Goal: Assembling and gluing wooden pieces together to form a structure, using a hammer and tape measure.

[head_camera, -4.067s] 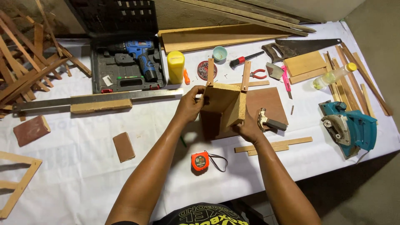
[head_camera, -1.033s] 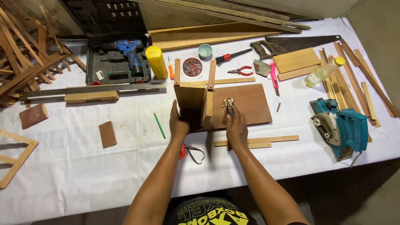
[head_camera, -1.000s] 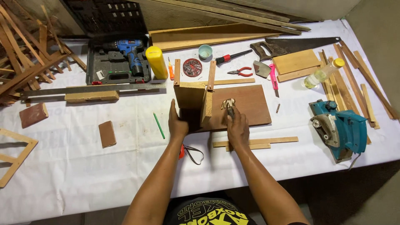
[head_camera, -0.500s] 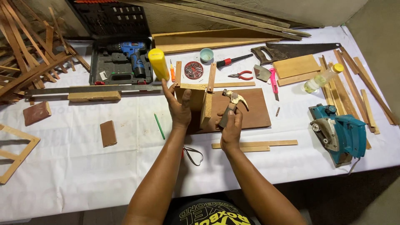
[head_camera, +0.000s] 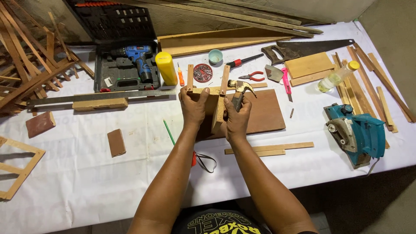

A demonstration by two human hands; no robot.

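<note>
— What are the hands doing?
— The left hand (head_camera: 193, 107) is closed around the small wooden box frame (head_camera: 212, 108), which stands on the brown board (head_camera: 264, 113) near the middle of the worktop (head_camera: 86, 173). The right hand (head_camera: 237, 118) grips the claw hammer (head_camera: 240, 90) by its handle, head up, just beside the frame.
— And nearby?
— A green pencil (head_camera: 169, 132) lies left of the wrists; a blue circular saw (head_camera: 357, 133) sits by the right edge.

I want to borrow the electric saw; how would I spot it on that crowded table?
Look to the right end of the white table, past the brown board. The saw lies near the front edge, beside loose wood strips. It alone is teal, with a round metal guard.
</note>
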